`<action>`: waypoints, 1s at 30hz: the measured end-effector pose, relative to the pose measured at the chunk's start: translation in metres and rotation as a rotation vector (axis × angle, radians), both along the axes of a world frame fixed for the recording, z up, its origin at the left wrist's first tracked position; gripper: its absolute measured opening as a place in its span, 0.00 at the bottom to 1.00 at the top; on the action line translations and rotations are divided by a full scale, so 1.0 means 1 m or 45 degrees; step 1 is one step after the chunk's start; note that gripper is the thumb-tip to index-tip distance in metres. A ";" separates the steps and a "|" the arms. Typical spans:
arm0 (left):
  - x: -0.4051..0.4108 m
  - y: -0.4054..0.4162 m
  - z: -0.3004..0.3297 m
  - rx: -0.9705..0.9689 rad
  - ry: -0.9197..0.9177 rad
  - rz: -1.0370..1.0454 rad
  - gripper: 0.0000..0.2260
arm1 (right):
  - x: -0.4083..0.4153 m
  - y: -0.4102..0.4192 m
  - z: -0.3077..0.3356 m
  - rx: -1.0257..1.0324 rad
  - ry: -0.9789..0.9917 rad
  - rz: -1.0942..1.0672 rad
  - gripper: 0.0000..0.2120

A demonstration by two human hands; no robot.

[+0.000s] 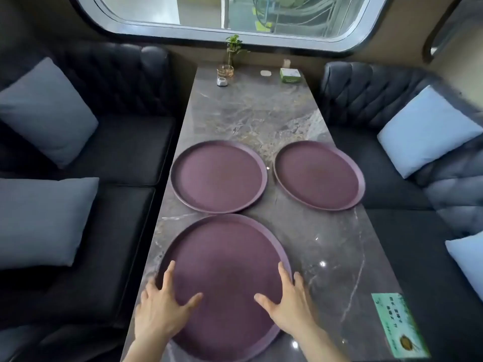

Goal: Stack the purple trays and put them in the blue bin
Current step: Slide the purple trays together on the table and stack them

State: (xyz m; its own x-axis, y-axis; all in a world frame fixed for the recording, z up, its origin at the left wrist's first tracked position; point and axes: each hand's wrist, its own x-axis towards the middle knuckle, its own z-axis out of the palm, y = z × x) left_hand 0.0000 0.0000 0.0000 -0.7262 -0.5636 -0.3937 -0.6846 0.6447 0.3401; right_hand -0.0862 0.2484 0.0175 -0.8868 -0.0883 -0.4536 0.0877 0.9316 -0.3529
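Three round purple trays lie flat on a marble table. The nearest tray (224,262) is the closest to me. My left hand (162,307) rests on its left rim and my right hand (287,301) on its right rim, fingers spread, thumbs on the tray's surface. Whether the tray is gripped or only touched I cannot tell. A second tray (219,176) sits further back on the left, and a third tray (318,175) lies back right, overhanging the table edge slightly. No blue bin is in view.
The long marble table (261,113) runs away toward a window. At its far end stand a small plant in a glass (231,58), a green box (290,75) and small items. A green card (398,323) lies near right. Dark sofas with grey cushions flank both sides.
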 end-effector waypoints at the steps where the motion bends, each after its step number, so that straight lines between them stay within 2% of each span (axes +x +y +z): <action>1: -0.001 -0.002 -0.003 0.080 -0.005 0.028 0.50 | -0.001 -0.001 -0.005 -0.038 -0.037 -0.020 0.51; 5: -0.005 -0.007 -0.013 0.165 0.015 0.125 0.52 | -0.007 -0.004 -0.014 -0.054 -0.074 -0.114 0.55; 9: -0.007 -0.017 -0.017 0.180 0.023 0.117 0.57 | -0.015 -0.003 -0.014 0.059 -0.054 -0.092 0.64; 12: -0.006 -0.016 -0.016 0.137 0.029 0.080 0.58 | -0.019 -0.004 -0.007 0.162 -0.042 -0.068 0.66; 22: -0.008 0.000 0.020 0.238 0.047 -0.151 0.53 | -0.018 0.022 0.043 0.360 -0.158 -0.200 0.61; 30: -0.048 -0.001 0.052 0.199 0.276 -0.162 0.53 | -0.052 0.021 0.082 0.304 0.069 -0.270 0.55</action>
State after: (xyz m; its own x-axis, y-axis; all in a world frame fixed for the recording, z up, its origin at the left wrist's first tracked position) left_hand -0.0481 -0.0009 0.0519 -0.8639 -0.4074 -0.2962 -0.5021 0.6491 0.5715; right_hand -0.1384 0.2698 0.0993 -0.8975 0.2046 -0.3906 0.2761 0.9515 -0.1361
